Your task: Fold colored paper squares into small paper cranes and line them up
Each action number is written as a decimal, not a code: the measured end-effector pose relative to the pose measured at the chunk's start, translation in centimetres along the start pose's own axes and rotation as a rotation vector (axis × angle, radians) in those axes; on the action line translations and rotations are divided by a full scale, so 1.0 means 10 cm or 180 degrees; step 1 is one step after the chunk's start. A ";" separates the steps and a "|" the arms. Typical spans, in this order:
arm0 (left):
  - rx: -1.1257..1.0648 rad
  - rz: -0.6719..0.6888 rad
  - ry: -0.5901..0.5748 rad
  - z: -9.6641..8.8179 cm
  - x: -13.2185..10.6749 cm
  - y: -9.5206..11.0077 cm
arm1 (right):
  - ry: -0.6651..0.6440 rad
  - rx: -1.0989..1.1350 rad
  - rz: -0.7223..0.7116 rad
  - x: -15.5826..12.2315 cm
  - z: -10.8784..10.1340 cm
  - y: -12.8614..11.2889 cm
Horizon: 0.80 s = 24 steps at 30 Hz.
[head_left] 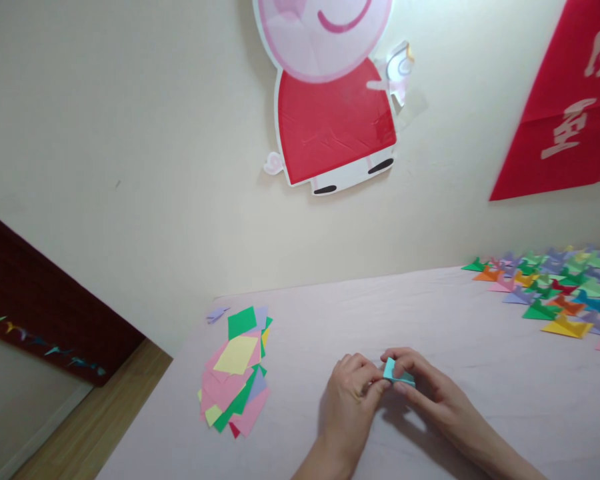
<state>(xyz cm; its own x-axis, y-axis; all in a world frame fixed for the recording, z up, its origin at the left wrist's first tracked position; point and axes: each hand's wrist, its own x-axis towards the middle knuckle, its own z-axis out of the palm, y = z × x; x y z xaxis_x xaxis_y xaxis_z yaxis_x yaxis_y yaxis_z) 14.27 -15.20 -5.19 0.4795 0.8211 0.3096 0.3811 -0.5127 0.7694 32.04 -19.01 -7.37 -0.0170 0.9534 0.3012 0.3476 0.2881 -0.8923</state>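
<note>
A small folded piece of light blue paper point(396, 375) is pinched between both of my hands just above the pale pink table point(480, 400). My left hand point(351, 393) grips its left end with curled fingers. On the right, my right hand point(425, 387) closes thumb and fingers over its top and right side. Most of the paper is hidden by my fingers.
A loose stack of coloured paper squares point(237, 373) lies to the left of my hands. Several folded paper figures point(555, 287) cover the far right of the table. A single lilac piece point(217, 313) sits near the wall. The table's left edge drops to a wooden floor point(80, 433).
</note>
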 end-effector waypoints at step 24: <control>0.0205 -0.0182 0.0051 0.02 0.01 0.06 | 0.0204 -0.0236 0.0175 -0.04 0.06 -0.04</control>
<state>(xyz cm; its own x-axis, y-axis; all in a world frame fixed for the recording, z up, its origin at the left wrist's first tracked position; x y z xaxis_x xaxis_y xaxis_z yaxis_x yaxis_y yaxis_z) 14.73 -15.46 -4.80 0.4432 0.8530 0.2755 0.4578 -0.4796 0.7485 31.36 -19.50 -7.32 0.0632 0.9592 0.2754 0.4148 0.2257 -0.8815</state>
